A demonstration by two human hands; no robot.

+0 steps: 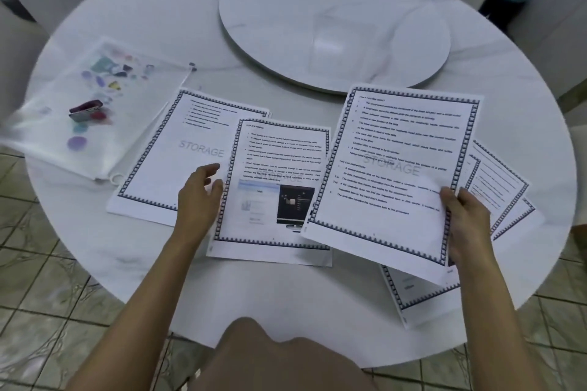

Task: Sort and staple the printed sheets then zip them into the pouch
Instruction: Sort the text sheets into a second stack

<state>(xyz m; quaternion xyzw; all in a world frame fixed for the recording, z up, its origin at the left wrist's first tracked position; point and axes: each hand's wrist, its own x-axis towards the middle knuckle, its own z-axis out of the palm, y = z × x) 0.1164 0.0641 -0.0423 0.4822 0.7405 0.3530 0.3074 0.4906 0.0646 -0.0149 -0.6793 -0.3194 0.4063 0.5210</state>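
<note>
Printed sheets with dark patterned borders lie spread across the round white table (95,251). My right hand (467,222) pinches the right edge of one text sheet (394,174), raised over a fanned pile of sheets (505,187) at the right. My left hand (198,197) hovers with relaxed fingers over the left edge of the middle sheet (273,187), which carries pictures. Left of it lies a sheet marked STORAGE (178,149). A clear zip pouch (92,111) with coloured shapes lies at the far left. On the pouch sits a small maroon stapler (86,110).
A round white turntable (333,28) fills the table's centre and back. Pale chairs stand around the table at left and back right. Tiled floor shows below the table's near edge. My knee (273,355) is at the bottom middle.
</note>
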